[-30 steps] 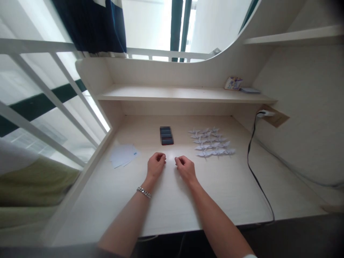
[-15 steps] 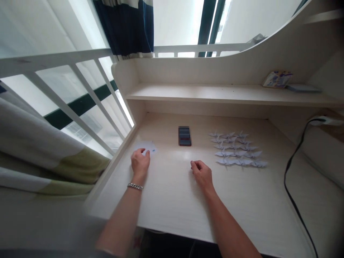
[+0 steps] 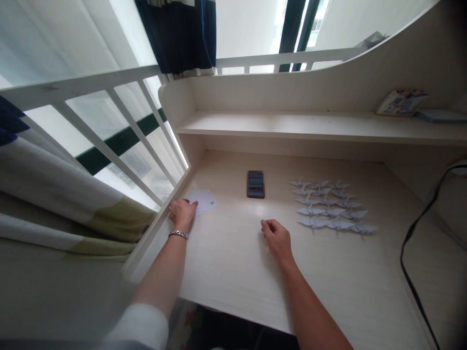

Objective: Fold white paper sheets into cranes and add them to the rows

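Note:
At the left side of the desk, a small stack of white paper squares (image 3: 204, 200) with a small blue mark lies flat. My left hand (image 3: 183, 213), a chain bracelet at its wrist, is at the near left edge of the paper. Its thumb is spread from the fingers and reaches the paper's edge; the fingertips are partly hidden. My right hand (image 3: 277, 238) rests on the desk right of centre, thumb and fingers curled together, with nothing visible in them. Folded white paper cranes (image 3: 330, 206) stand in several rows to its right.
A dark, blurred-looking rectangular object (image 3: 255, 184) lies at the desk's middle. Behind runs a shelf (image 3: 277, 121) with a colourful packet (image 3: 401, 102) at its right. A black cable (image 3: 404, 238) hangs on the right. White railing (image 3: 127, 116) and a curtain (image 3: 73, 194) border the left.
My left hand has moved left and slightly back off the paper, uncovering more of it. My right hand stays about where it was. The view has turned a little to the left.

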